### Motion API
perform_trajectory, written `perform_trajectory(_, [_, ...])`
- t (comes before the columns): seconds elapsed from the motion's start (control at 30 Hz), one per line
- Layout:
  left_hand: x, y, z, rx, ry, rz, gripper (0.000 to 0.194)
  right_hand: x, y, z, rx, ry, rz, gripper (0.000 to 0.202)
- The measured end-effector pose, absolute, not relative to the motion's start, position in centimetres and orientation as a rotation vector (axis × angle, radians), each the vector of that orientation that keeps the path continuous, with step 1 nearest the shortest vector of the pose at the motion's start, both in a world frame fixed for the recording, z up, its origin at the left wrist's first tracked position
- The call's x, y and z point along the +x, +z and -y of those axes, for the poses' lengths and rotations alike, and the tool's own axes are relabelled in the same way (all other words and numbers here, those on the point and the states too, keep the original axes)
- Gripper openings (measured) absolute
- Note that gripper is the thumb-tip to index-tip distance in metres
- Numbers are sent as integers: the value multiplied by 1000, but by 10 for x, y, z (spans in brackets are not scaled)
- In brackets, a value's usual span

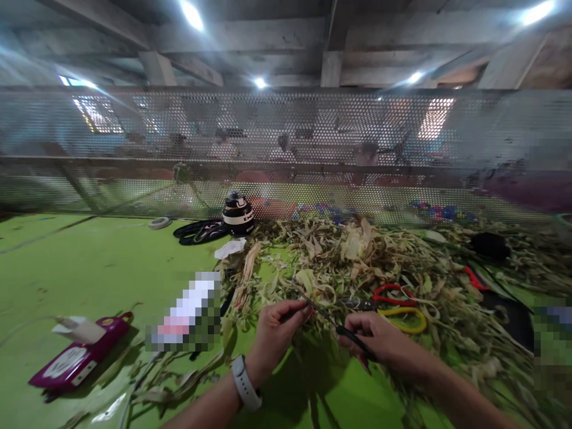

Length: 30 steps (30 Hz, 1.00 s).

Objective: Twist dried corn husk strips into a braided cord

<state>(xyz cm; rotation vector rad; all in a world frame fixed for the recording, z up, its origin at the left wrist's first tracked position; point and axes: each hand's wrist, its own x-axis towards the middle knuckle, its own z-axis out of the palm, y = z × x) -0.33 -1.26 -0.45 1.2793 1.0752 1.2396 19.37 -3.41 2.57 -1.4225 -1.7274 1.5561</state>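
Black-handled tool (pixel 355 342) in right hand (pixel 373 339); left hand (pixel 279 328) pinching beside.

Dim-ish overall, w/ v. bright ceiling lamps (pixel 192 15) far L, far R & ctr, flare streaks round some. Bright windows (pixel 98 113) far L + far R, seen thru perforated screen (pixel 268 119); bg behind it hazy, low contrast. Soft dk shadows (pixel 292 381) below left hand (pixel 277 333) & right hand (pixel 370 339) on green tabletop (pixel 120 250). Sm. glare spot (pixel 109 408) near L. Wide-angle stretch at edges. Blocky pixelated patches (pixel 190 310) near L + R edge.
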Motion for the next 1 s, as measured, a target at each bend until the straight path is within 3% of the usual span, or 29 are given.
perform_trajectory(0.2, [-4, -4, 14, 1264, 1245, -1072, 19, 196, 27, 35, -1346, 1569, 1666, 36])
perform_trajectory(0.37, [-7, -4, 12, 957, 1191, -936, 32, 212, 39, 28, -1286, 1493, 1549, 39])
perform_trajectory(0.53, [-8, -2, 7, 733, 1026, -823, 18, 237, 33, 10, -1582, 1131, 1746, 36])
perform_trajectory(0.77, [-23, 29, 7, 1416, 1060, -1024, 27, 246, 24, 7, -1982, 401, 2249, 19])
perform_trajectory(1.0, [-42, 72, 6, 1888, 977, -1039, 30, 240, 28, 14, -2037, 201, 2368, 35])
